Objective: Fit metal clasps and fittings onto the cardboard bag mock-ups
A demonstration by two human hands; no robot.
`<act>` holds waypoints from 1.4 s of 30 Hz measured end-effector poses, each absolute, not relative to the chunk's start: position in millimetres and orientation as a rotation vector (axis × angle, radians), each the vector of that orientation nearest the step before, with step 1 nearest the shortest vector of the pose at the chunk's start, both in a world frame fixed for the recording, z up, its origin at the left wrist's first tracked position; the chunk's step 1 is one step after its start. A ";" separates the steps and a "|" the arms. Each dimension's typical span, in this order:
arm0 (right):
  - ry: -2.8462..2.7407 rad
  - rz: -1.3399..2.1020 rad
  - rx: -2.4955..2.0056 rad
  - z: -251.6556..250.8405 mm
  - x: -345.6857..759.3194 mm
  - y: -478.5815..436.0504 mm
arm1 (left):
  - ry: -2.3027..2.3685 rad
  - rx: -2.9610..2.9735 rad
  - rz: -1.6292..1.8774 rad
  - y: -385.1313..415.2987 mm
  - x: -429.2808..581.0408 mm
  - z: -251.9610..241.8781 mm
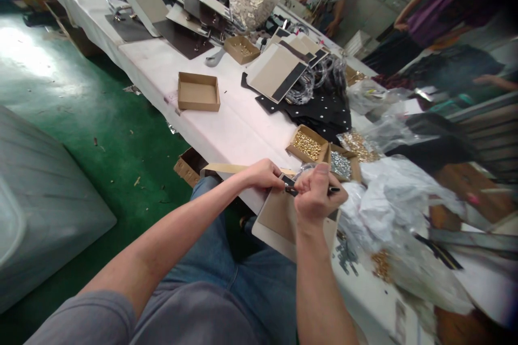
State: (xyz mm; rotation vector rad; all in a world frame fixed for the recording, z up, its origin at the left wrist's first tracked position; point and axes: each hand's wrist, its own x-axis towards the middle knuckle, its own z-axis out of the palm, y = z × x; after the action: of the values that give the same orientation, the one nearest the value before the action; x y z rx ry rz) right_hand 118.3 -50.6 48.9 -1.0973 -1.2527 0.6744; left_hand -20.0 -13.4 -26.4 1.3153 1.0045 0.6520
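Observation:
A beige panel (279, 221) with a black strip (288, 183) along its far edge lies at the table's near edge, above my lap. My left hand (265, 173) pinches at that strip, fingertips pressed together. Right beside it, my right hand (319, 191) is closed in a fist, thumb up, around a slim dark tool (333, 190); only its dark end shows, so I cannot tell its kind. Just beyond the hands stand a small box of gold-coloured fasteners (306, 145) and a box of silver-coloured fasteners (340, 164). Part of a clear-wrapped ring shows behind my right hand.
An open cardboard box (198, 91) stands on the white table (145, 73). Further back are stacked beige panels (275, 70) and black studded pieces (324, 113). Plastic bags (384, 188) crowd the right side. A large grey bin (48, 199) stands left. Other people are across the table.

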 end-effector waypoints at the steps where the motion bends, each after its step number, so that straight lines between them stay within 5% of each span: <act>1: -1.252 0.682 -1.099 47.3 118.0 -49.9 | 1.005 1.311 0.651 -13.2 -19.7 -27.1; 17: -1.292 0.693 -1.116 37.4 116.2 -47.9 | 1.051 1.184 0.640 -13.8 -16.3 -20.0; 27: -0.854 1.173 -1.343 51.5 143.8 37.9 | 1.057 1.220 0.659 -16.1 -13.1 -25.8; 42: -0.953 0.966 -1.349 40.5 120.0 24.8 | 1.069 1.216 0.659 -17.9 -11.9 -27.7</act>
State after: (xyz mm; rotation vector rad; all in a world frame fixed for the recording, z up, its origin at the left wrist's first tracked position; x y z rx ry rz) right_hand 120.0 24.8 40.5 -1.3489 -0.9528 0.9655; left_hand -11.9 -17.9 -27.7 1.2160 1.0692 0.6588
